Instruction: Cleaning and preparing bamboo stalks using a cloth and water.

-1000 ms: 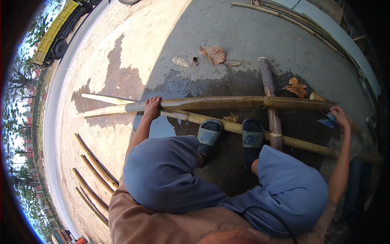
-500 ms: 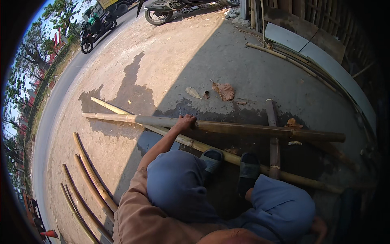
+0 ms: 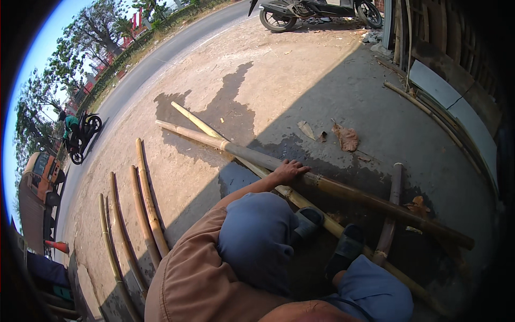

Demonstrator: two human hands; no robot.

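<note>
Head: left hand point(image 3: 289, 170) grips 1 bamboo pole point(image 3: 365, 199).

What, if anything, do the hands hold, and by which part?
Left hand lies over the thick bamboo pole near its middle; a grip can't be confirmed. Right hand: not visible.

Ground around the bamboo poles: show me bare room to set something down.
Bare: sunlit ground between the topmost motorcycle and the wet stain; shaded concrete between the largest leaf and the slim poles by the white panel. Crowded: around the sandals, among the thick bamboo pole under the left hand, the thinner pole and short crosspiece.
</note>
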